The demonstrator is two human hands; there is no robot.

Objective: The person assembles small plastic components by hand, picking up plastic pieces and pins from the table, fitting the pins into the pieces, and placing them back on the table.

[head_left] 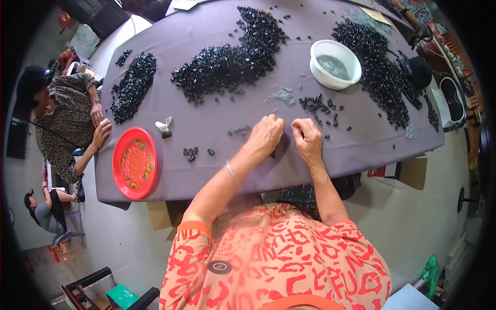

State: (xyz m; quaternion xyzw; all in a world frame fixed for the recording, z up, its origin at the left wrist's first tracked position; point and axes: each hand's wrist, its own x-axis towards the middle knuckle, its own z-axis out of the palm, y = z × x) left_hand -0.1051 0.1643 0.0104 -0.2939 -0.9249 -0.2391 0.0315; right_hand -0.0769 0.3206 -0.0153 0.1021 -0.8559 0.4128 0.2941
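Observation:
Over the near middle of the table, my left hand point(266, 135) is closed with its fingertips pressed together. Just to its right, my right hand point(308, 140) is closed in a pinch, a small gap apart from the left. Whatever either hand holds is too small or hidden to make out. Beyond my fingers lie a loose cluster of small black pieces point(318, 105) and a scatter of thin pale grey pins point(283, 95). Several dark pieces point(239, 131) lie beside my left hand, and a few more point(190, 153) sit left of my forearm.
Large heaps of black pieces point(219, 70) spread across the grey tablecloth point(170, 111), with another heap point(380, 77) at right. A white bowl point(316, 68) holds grey pins. A red tray point(118, 168) lies left. Another person point(70, 106) rests their hands on the left edge.

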